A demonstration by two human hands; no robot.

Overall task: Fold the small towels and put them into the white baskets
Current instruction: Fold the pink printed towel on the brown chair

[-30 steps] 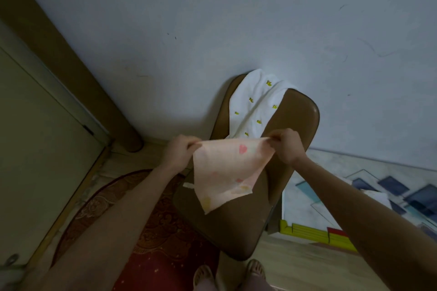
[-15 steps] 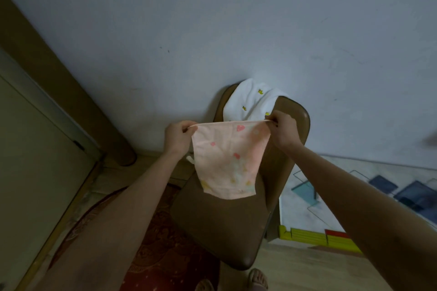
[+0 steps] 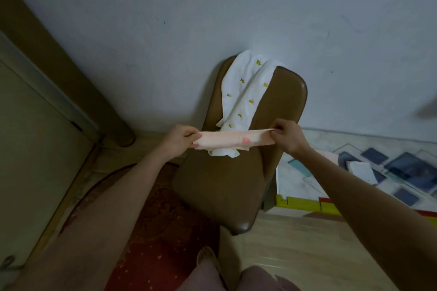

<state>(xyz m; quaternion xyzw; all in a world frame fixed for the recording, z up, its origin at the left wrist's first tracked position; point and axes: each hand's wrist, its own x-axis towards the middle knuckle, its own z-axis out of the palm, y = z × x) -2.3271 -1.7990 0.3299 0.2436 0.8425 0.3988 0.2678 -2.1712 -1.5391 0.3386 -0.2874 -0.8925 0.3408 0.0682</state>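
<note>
both hands [image 3: 181,137] pinching pink towel [image 3: 233,140]

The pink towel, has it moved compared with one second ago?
Yes. The pink towel hung down in front of the brown chair; now both hands hold it as a flat narrow band across the chair, its lower part raised.

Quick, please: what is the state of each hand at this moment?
Left hand: closed, pinching the left end of the small pink printed cloth towel.
Right hand: closed, pinching the right end of that towel.

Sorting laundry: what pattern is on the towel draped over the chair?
White towel with small yellow motifs, head view.
</note>
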